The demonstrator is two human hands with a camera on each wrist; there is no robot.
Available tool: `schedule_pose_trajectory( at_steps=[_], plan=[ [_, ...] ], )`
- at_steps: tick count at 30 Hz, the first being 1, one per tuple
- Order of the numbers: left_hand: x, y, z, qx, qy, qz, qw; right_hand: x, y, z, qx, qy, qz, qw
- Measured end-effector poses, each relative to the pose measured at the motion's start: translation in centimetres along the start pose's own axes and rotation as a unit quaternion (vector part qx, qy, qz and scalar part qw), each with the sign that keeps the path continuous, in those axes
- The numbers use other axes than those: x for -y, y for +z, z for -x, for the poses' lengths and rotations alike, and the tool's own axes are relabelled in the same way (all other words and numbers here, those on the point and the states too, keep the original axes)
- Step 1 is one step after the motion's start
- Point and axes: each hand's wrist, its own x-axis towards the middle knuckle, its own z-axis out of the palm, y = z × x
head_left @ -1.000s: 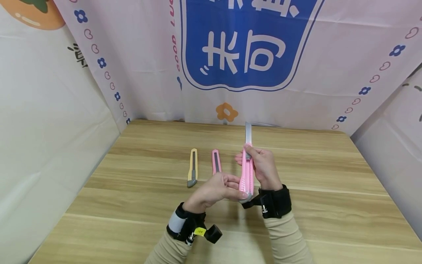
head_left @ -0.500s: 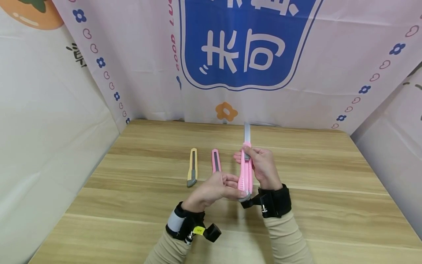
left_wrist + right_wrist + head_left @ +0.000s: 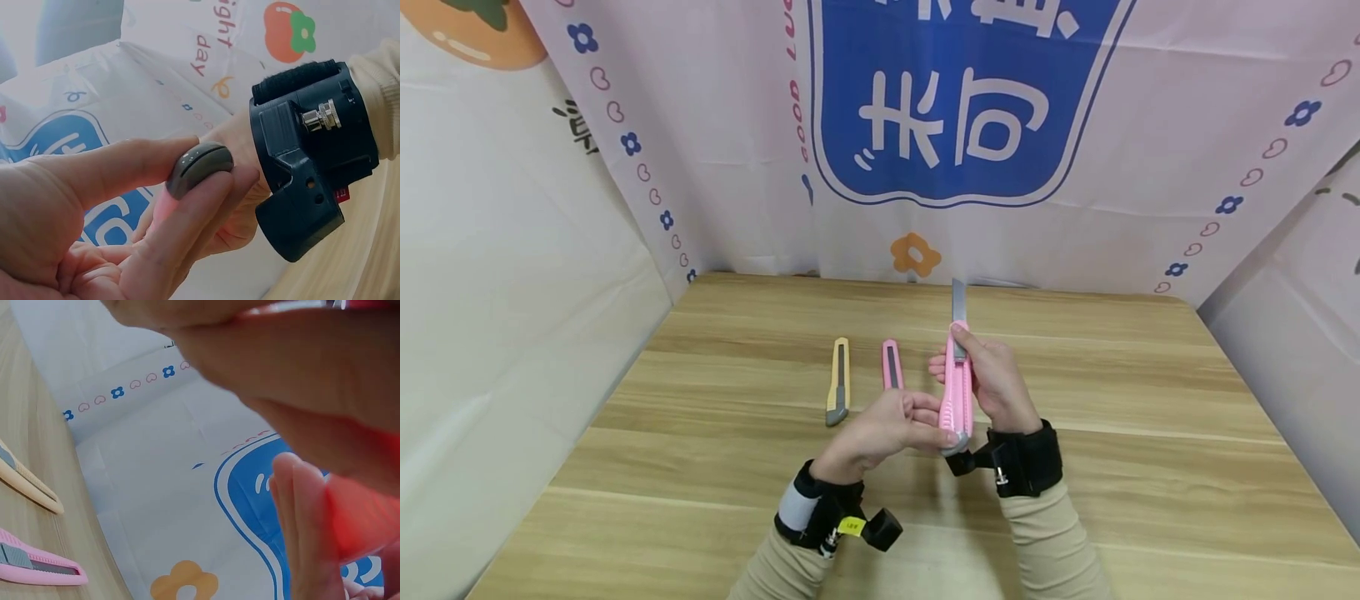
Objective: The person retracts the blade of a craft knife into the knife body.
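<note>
Mid-frame, both hands gripped the pink utility knife [image 3: 957, 400]: left hand [image 3: 880, 433] pinching its grey end cap [image 3: 199, 167], right hand [image 3: 996, 383] wrapping the body. It looked light, stiff, with its blade [image 3: 958, 302] exposed; best held by the handle.

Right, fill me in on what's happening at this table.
A person holds a pink cutter above the table with both hands. The right hand grips its body, thumb near the top where the blade sticks out. The left hand pinches its grey end cap. A yellow cutter and another pink one lie on the table.

A makeshift recording booth — printed cloth backdrops [image 3: 970, 125] hung around a bare wooden table [image 3: 1150, 417].
</note>
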Motion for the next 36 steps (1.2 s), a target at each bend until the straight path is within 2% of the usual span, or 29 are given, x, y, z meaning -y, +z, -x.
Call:
schedule_pose_trajectory(
  at_steps=[3, 13, 20, 36],
  plan=[
    [0.0, 0.02, -0.03, -0.004, 0.0, 0.0, 1.0, 0.01, 0.0, 0.06, 0.004, 0.0, 0.005, 1.0],
    [0.1, 0.06, -0.21, 0.014, 0.001, 0.004, 0.9999, -0.03, -0.12, 0.24, 0.017, -0.023, -0.008, 1.0],
    [0.14, 0.14, -0.3, 0.013, -0.006, 0.019, 0.9997, 0.05, -0.15, 0.34, 0.014, -0.024, -0.005, 1.0],
    [0.32, -0.16, -0.22, 0.004, 0.009, 0.02, 0.9998, 0.05, 0.16, 0.09, 0.014, -0.023, -0.025, 0.999]
  ],
)
